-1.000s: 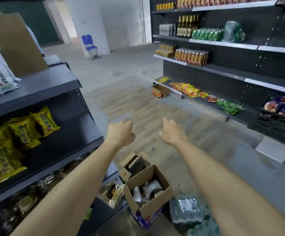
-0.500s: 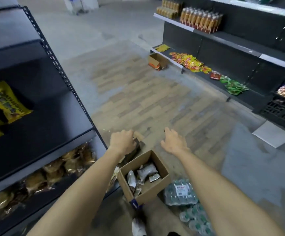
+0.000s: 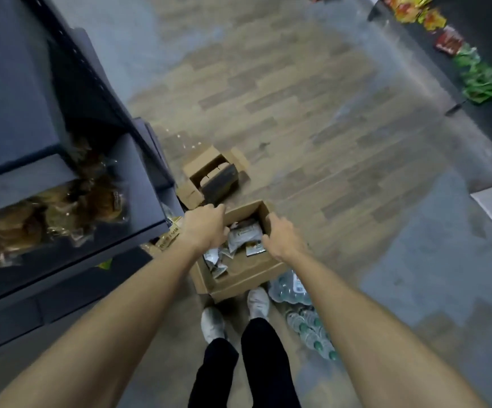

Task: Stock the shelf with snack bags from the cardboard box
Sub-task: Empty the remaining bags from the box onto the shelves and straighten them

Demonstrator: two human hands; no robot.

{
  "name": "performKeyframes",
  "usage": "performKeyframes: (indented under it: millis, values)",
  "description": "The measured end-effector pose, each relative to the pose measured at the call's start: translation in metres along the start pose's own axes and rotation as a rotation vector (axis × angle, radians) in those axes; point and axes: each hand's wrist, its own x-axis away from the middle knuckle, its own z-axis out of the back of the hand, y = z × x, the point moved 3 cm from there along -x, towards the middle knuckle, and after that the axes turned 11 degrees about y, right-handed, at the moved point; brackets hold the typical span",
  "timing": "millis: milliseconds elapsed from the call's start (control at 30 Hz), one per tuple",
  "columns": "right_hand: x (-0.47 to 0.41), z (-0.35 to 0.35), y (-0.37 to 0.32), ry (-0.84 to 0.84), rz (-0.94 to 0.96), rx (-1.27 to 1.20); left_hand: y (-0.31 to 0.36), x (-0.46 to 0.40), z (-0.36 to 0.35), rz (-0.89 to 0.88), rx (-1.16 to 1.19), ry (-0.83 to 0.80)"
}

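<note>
An open cardboard box (image 3: 240, 285) stands on the floor just in front of my feet, with several silver-white snack bags (image 3: 243, 235) lying inside. My left hand (image 3: 206, 228) hangs over the box's left side, its loosely curled fingers reaching down to the bags. My right hand (image 3: 283, 237) is over the right wall, thumb near a bag. Neither hand visibly holds anything. The dark shelf unit (image 3: 139, 178) stands to the left, with clear-wrapped brown pastries (image 3: 62, 213) on a lower level.
A second, smaller open carton (image 3: 212, 175) lies on the floor behind the box. A shrink-wrapped pack of water bottles (image 3: 306, 319) sits right of my feet. Green and red packets (image 3: 480, 81) line a low shelf at far right. Wood-pattern floor stretches ahead.
My view has tilted down and I have bent toward the floor. Both hands dropped from mid-air to the box and now reach in over the snack bags.
</note>
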Motion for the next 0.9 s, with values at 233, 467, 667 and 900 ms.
performKeyframes:
  millis: [233,467,667,900]
  values:
    - [-0.071,-0.12,0.055,-0.15,-0.037,0.04,-0.015,-0.018,-0.151,0.075,0.008,-0.192]
    - [-0.127,-0.213,0.079,-0.271,-0.056,0.071,-0.02,-0.031,-0.267,0.148,0.115,-0.332]
    - [-0.168,-0.276,0.097,-0.311,-0.052,0.097,-0.015,-0.07,-0.344,0.138,0.099,-0.321]
    - [-0.209,-0.323,0.125,-0.289,-0.121,0.12,-0.001,-0.118,-0.419,0.091,0.04,-0.175]
